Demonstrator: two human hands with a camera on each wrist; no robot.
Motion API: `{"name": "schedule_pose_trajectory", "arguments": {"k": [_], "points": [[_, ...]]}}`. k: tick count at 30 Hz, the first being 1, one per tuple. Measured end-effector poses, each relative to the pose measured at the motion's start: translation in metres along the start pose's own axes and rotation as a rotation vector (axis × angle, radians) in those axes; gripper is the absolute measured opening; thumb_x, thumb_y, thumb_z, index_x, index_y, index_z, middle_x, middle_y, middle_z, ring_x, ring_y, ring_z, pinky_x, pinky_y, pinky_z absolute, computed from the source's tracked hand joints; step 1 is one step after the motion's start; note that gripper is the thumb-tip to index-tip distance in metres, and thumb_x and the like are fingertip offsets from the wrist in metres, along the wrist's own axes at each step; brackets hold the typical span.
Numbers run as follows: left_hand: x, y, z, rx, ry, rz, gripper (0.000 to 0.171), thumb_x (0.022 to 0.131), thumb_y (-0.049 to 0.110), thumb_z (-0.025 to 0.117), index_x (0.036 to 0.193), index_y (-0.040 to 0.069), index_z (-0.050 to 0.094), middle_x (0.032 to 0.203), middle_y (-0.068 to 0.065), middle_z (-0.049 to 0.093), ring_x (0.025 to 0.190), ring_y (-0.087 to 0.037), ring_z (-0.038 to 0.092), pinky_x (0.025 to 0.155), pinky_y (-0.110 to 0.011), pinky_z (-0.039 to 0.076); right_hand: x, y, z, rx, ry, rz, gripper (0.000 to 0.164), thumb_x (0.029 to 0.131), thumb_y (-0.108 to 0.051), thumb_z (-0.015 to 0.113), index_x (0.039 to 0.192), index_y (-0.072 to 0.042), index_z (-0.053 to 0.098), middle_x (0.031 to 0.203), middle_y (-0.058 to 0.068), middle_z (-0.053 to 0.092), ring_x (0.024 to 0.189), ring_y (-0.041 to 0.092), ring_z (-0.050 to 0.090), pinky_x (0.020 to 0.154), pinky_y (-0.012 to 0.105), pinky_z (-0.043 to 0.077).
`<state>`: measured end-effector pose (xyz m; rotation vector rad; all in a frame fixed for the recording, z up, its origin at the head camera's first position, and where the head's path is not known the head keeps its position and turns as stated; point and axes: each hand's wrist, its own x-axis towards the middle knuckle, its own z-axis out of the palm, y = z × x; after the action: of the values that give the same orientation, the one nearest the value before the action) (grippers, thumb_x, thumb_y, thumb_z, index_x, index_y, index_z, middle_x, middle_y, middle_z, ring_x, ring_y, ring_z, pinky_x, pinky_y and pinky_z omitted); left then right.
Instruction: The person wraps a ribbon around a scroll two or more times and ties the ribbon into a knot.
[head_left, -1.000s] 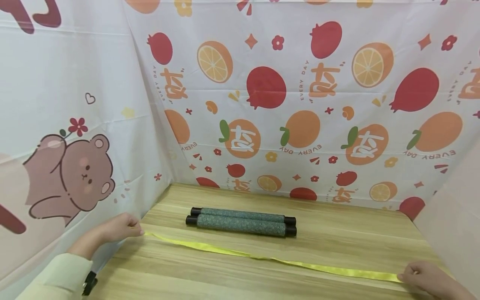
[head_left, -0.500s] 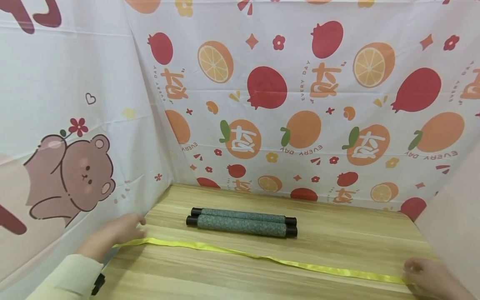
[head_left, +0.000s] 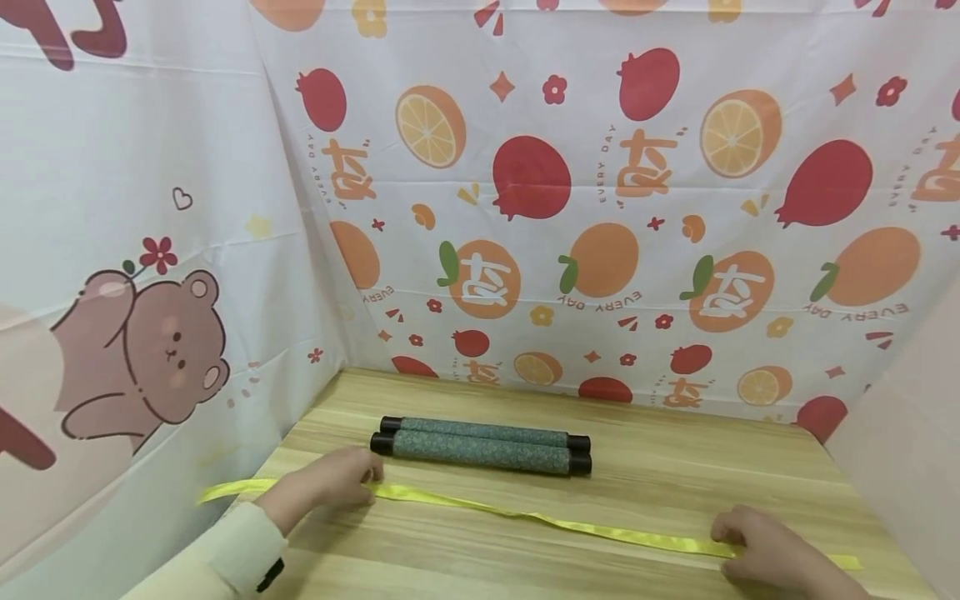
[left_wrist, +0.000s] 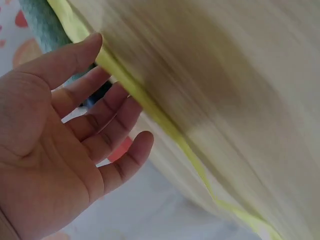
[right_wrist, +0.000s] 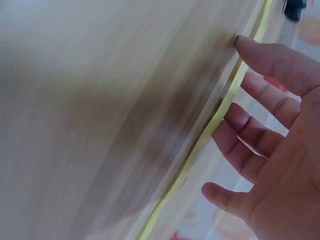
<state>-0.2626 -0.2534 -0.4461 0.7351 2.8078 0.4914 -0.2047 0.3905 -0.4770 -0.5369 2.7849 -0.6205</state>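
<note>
A yellow ribbon [head_left: 465,503] stretches across the wooden table, its left end hanging past the table's left edge and its right end flat on the wood. My left hand [head_left: 337,479] hovers over the ribbon's left part, fingers loosely bent and holding nothing; in the left wrist view the fingertips [left_wrist: 131,107] lie beside the ribbon [left_wrist: 165,122]. Over the right part is my right hand [head_left: 768,546], likewise relaxed, its thumb and fingers apart around the ribbon [right_wrist: 200,142] without pinching it. Whether any fingertip touches the ribbon, I cannot tell.
Two scroll-like rolls [head_left: 480,446] in green patterned cover with black ends lie side by side behind the ribbon on the table [head_left: 675,467]. A fruit-print cloth [head_left: 570,183] hangs at the back, and a bear-print cloth [head_left: 240,150] at the left.
Both hands have let go of the ribbon's ends and moved inward, the left to the right and the right to the left. The ribbon's left end now droops off the table.
</note>
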Motion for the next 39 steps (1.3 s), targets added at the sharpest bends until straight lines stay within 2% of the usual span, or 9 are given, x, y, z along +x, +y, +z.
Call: {"name": "schedule_pose_trajectory", "arguments": {"k": [6, 11, 20, 25, 27, 29, 33, 36, 39], "points": [[0.019, 0.029, 0.016, 0.017, -0.029, 0.052, 0.023, 0.08, 0.009, 0.079, 0.101, 0.009, 0.071, 0.093, -0.003, 0.068, 0.086, -0.02, 0.064, 0.072, -0.037, 0.053, 0.023, -0.033, 0.018, -0.012, 0.076, -0.143, 0.025, 0.066, -0.015, 0.078, 0.083, -0.024, 0.061, 0.079, -0.01, 0.052, 0.071, 0.002, 0.044, 0.061, 0.023, 0.039], [0.032, 0.058, 0.025, 0.037, -0.04, 0.121, 0.019, 0.082, 0.01, 0.078, 0.1, 0.01, 0.073, 0.094, -0.001, 0.07, 0.087, -0.017, 0.065, 0.074, -0.033, 0.054, 0.048, -0.063, 0.029, -0.015, 0.095, -0.135, 0.028, 0.061, -0.012, 0.074, 0.081, -0.025, 0.059, 0.077, -0.009, 0.05, 0.07, 0.003, 0.043, 0.06, 0.023, 0.037], [0.057, 0.112, 0.049, 0.211, 0.023, 0.237, 0.012, 0.08, 0.012, 0.077, 0.091, 0.015, 0.075, 0.086, 0.004, 0.062, 0.074, -0.008, 0.056, 0.067, -0.026, 0.05, 0.089, -0.117, 0.045, -0.019, 0.037, -0.193, 0.02, 0.066, -0.015, 0.072, 0.08, -0.023, 0.06, 0.069, -0.011, 0.048, 0.062, 0.003, 0.04, 0.058, 0.024, 0.034], [0.068, 0.132, 0.055, 0.291, 0.073, 0.255, 0.005, 0.082, 0.014, 0.078, 0.086, 0.016, 0.076, 0.08, 0.007, 0.067, 0.07, -0.005, 0.057, 0.061, -0.022, 0.049, 0.103, -0.136, 0.052, -0.009, 0.014, -0.22, 0.015, 0.068, -0.016, 0.071, 0.08, -0.017, 0.06, 0.066, -0.013, 0.044, 0.06, 0.003, 0.038, 0.086, 0.045, 0.045], [0.071, 0.138, 0.056, 0.331, 0.091, 0.238, 0.011, 0.082, 0.013, 0.078, 0.074, 0.017, 0.072, 0.072, 0.008, 0.065, 0.062, -0.003, 0.051, 0.055, -0.021, 0.044, 0.106, -0.141, 0.054, 0.0, 0.007, -0.225, 0.015, 0.069, -0.017, 0.071, 0.079, -0.015, 0.06, 0.065, -0.013, 0.043, 0.06, 0.004, 0.039, 0.101, 0.062, 0.036], [0.073, 0.142, 0.057, 0.361, 0.091, 0.212, 0.027, 0.083, 0.013, 0.078, 0.063, 0.018, 0.061, 0.061, 0.009, 0.059, 0.055, -0.003, 0.041, 0.051, -0.021, 0.037, 0.107, -0.143, 0.054, 0.013, 0.001, -0.226, 0.015, 0.069, -0.016, 0.071, 0.079, -0.013, 0.06, 0.065, -0.012, 0.042, 0.06, 0.004, 0.039, 0.105, 0.07, 0.029], [0.073, 0.148, 0.057, 0.436, 0.078, 0.169, 0.045, 0.085, 0.02, 0.078, 0.057, 0.021, 0.042, 0.051, 0.009, 0.045, 0.05, -0.006, 0.03, 0.048, -0.023, 0.031, 0.108, -0.145, 0.055, 0.026, 0.0, -0.218, 0.015, 0.069, -0.015, 0.071, 0.078, -0.014, 0.06, 0.067, -0.009, 0.046, 0.062, 0.005, 0.04, 0.083, 0.042, 0.047], [0.073, 0.151, 0.057, 0.466, 0.083, 0.157, 0.048, 0.087, 0.026, 0.076, 0.056, 0.021, 0.039, 0.049, 0.009, 0.042, 0.048, -0.006, 0.032, 0.047, -0.023, 0.033, 0.107, -0.146, 0.055, 0.097, -0.035, -0.191, 0.013, 0.074, -0.017, 0.073, 0.077, -0.016, 0.06, 0.07, -0.007, 0.049, 0.063, 0.006, 0.042, 0.061, 0.028, 0.039], [0.073, 0.152, 0.057, 0.484, 0.092, 0.154, 0.049, 0.088, 0.026, 0.075, 0.056, 0.02, 0.038, 0.049, 0.008, 0.041, 0.048, -0.006, 0.033, 0.047, -0.024, 0.034, 0.108, -0.145, 0.053, 0.214, -0.089, -0.145, 0.026, 0.086, -0.025, 0.071, 0.069, -0.016, 0.054, 0.062, -0.007, 0.044, 0.055, 0.007, 0.036, 0.054, 0.025, 0.036]]}}
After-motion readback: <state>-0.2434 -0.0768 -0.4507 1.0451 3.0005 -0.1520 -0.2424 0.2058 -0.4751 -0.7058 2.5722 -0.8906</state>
